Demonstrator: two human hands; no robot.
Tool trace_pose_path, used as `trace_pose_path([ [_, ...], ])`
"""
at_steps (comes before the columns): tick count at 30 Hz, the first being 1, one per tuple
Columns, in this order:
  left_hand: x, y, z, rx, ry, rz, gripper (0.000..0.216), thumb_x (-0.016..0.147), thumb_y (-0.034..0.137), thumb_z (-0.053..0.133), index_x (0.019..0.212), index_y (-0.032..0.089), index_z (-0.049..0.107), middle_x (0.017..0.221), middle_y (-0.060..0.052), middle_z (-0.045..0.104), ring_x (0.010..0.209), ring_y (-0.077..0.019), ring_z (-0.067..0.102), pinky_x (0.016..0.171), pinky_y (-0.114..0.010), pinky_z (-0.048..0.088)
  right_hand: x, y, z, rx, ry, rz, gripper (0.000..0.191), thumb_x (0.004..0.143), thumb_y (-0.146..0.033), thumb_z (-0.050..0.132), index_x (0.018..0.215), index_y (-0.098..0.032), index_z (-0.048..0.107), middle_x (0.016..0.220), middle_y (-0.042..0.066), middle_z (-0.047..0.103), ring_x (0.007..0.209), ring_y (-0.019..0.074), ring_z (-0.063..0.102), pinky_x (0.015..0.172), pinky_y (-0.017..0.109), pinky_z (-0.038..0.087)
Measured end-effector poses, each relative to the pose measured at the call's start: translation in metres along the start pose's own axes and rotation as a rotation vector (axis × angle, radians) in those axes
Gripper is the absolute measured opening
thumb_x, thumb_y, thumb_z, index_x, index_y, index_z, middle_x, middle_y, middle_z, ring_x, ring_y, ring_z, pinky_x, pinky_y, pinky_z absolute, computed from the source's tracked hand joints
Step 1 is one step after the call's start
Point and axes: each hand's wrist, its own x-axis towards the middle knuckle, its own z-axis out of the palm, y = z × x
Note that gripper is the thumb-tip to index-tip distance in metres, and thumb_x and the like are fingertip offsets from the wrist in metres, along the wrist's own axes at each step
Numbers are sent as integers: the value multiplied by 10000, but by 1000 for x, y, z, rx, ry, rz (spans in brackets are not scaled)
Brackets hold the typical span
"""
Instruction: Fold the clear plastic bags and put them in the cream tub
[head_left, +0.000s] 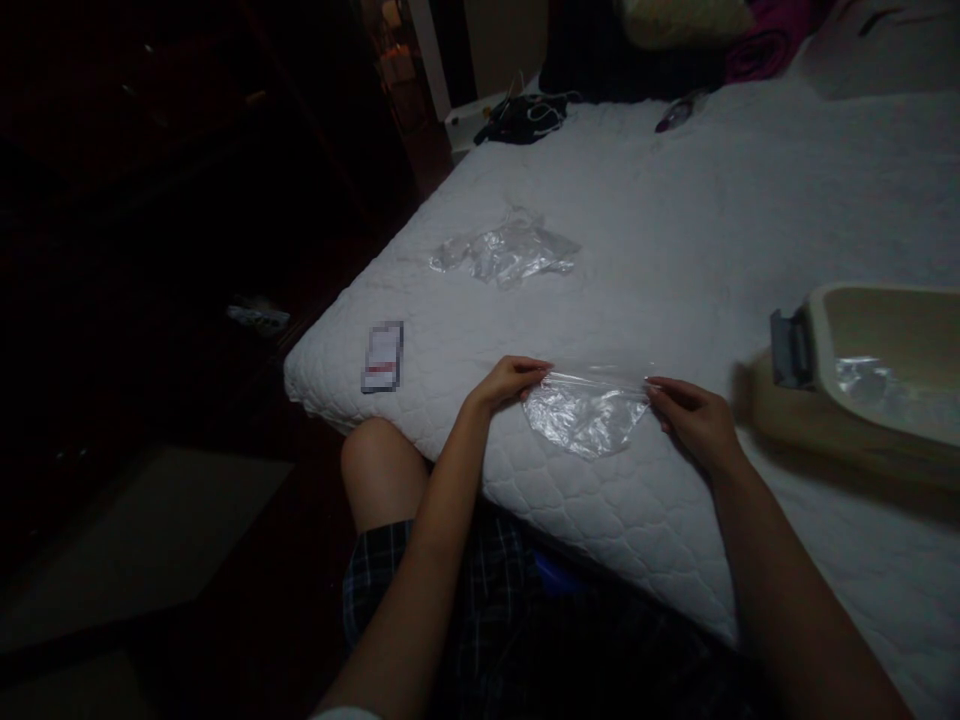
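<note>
A clear plastic bag point(589, 415) is stretched between my two hands, just over the near edge of the white quilted mattress point(660, 240). My left hand point(516, 380) pinches the bag's upper left corner. At the upper right corner, the fingers of my right hand point(694, 415) are closed on it too. The bag's top edge runs nearly straight from hand to hand, and its crinkled lower part hangs toward me. Farther back on the mattress lies a second, crumpled clear plastic bag point(517, 250), touched by neither hand.
A cream plastic bin point(795, 400) with a grey latch stands at the right, clear plastic inside it. Left of my hands lies a phone-like rectangle point(383, 357), blurred out. Dark cables point(525, 118) and a rolled magenta cloth point(765, 45) are at the back. The floor at left is dark.
</note>
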Motion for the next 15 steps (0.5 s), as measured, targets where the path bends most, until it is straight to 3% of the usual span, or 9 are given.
trace_pose_path([
  [5,1,-6,-3,-24,-39,59,494,674,324,729,1086,63,649,699,-68,671,391,-10,363,406,-187,239,-1,3,-2,-92,25,-43,271,669,-360,679,883,-203,733,658,26,653,437,88,449,403,237,376],
  [10,1,-9,-4,-20,-11,57,392,671,263,709,1006,62,683,708,-68,674,391,-9,372,410,-190,238,0,5,-3,-83,23,-123,192,656,-317,670,802,-209,733,748,34,672,466,93,473,440,252,401],
  [15,-1,-6,-2,-9,-25,33,309,702,187,652,982,63,692,554,-4,589,394,-19,374,427,-189,250,-2,3,-3,-88,-11,-136,208,701,-327,633,857,-232,733,789,29,660,488,98,492,442,253,426],
])
